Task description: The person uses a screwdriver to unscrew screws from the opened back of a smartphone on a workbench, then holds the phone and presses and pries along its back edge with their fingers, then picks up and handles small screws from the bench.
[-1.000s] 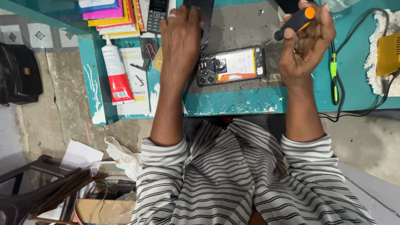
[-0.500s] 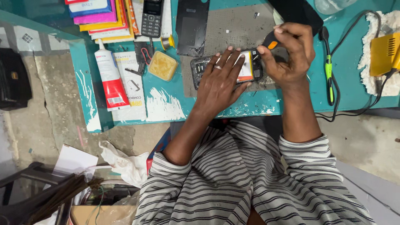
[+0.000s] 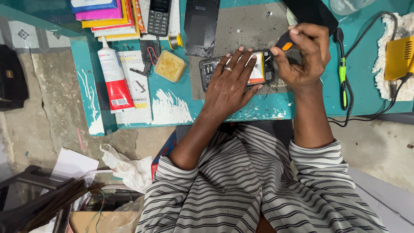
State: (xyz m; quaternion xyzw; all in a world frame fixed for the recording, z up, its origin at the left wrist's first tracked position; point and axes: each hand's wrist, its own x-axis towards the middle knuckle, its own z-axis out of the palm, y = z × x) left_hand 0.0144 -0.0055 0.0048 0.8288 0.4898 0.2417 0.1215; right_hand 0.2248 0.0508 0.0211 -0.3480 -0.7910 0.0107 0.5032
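An opened mobile phone [image 3: 260, 69] with its back off lies on a grey work mat [image 3: 248, 26] on the teal table. My left hand [image 3: 230, 80] lies flat on the phone with fingers spread, pressing it down; a ring is on one finger. My right hand [image 3: 304, 56] grips a small screwdriver [image 3: 283, 43] with a black and orange handle, its tip at the phone's right end. The phone's white and orange battery shows between my two hands.
A black back cover [image 3: 201, 26] lies on the mat's left. A keypad phone [image 3: 159, 16], coloured booklets [image 3: 103, 12], a glue tube [image 3: 113, 77] and a yellow sponge block [image 3: 170, 65] sit left. A green-handled soldering iron [image 3: 342, 80] and a yellow box [image 3: 399, 58] sit right.
My left hand came down from the far side of the mat onto the phone and spread flat. My right hand brought the screwdriver down to the phone's right end.
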